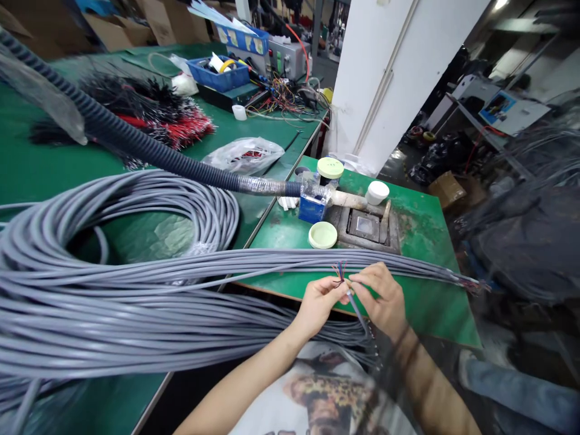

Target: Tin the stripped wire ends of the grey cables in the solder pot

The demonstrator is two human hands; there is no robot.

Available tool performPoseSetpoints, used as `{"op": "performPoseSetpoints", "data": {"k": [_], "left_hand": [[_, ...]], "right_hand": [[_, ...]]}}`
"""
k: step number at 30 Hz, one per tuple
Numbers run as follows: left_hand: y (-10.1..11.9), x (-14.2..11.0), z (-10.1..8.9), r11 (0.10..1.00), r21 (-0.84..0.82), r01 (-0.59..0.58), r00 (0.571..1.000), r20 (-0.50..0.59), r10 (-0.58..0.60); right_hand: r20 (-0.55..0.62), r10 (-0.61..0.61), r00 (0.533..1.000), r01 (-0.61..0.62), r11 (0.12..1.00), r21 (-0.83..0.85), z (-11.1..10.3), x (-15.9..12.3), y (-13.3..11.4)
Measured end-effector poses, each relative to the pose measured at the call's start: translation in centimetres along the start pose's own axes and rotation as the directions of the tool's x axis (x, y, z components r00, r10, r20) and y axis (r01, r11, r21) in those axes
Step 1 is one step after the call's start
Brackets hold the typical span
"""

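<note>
My left hand and my right hand meet over the near edge of the small green table. Both pinch the stripped end of one grey cable, whose thin coloured inner wires fan out above my fingertips. The cable runs down under my right palm. Just beyond my hands a thick bundle of grey cables lies across both tables, ending at the right in more stripped tips.
A black corrugated hose reaches to a blue block beside a metal fixture. Pale green lids, a white cup, a plastic bag, red and black wires, a blue bin.
</note>
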State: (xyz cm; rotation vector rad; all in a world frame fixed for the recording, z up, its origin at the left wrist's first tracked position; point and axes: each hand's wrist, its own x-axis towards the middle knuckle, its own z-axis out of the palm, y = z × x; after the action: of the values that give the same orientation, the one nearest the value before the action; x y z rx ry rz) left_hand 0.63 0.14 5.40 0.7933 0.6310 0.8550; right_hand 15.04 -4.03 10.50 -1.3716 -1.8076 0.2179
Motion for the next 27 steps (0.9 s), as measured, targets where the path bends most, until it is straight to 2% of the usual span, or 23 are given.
{"op": "performPoseSetpoints", "data": {"k": [4, 8, 11, 16, 19, 21, 23, 27], "left_hand": [[-0.4, -0.2, 0.5, 0.996, 0.074, -0.051, 0.999, 0.006, 0.051], [-0.7, -0.3, 0.3, 0.976, 0.171, -0.136, 0.990, 0.043, 0.131], [-0.7, -0.3, 0.2, 0.978, 0.166, -0.125, 0.992, 0.046, 0.119], [-0.3, -0.2, 0.1, 0.998, 0.066, -0.004, 1.000, 0.023, 0.003], [-0.1, 0.1, -0.2, 0.998, -0.056, 0.042, 0.999, -0.012, -0.043], [0.2, 0.4, -0.5, 0.983, -0.166, 0.079, 0.996, -0.023, -0.084], [0.5, 0.7, -0.8, 0.957, -0.267, 0.111, 0.993, -0.019, -0.120], [1.3, 1.1, -0.9, 0.900, -0.411, 0.145, 0.988, 0.007, -0.156]], "right_hand": [[-0.043, 0.035, 0.998, -0.038, 0.995, -0.094, 0.5, 1.3, -0.8], [-0.028, -0.039, 0.999, 0.033, 0.981, -0.190, 1.1, 1.8, -1.1], [-0.007, -0.063, 0.998, 0.061, 0.977, -0.205, 1.2, 1.8, -1.2], [0.015, -0.008, 1.000, 0.010, 0.984, -0.178, 0.2, 1.8, -0.8], [0.007, -0.029, 1.000, 0.030, 0.987, -0.156, -0.7, 1.6, 0.1], [0.032, -0.090, 0.995, 0.094, 0.987, -0.131, -1.2, 1.1, 0.8], [0.113, -0.176, 0.978, 0.188, 0.976, -0.109, -1.3, 0.5, 1.3], [0.275, -0.318, 0.907, 0.351, 0.933, -0.079, -0.7, -0.4, 1.5]]}}
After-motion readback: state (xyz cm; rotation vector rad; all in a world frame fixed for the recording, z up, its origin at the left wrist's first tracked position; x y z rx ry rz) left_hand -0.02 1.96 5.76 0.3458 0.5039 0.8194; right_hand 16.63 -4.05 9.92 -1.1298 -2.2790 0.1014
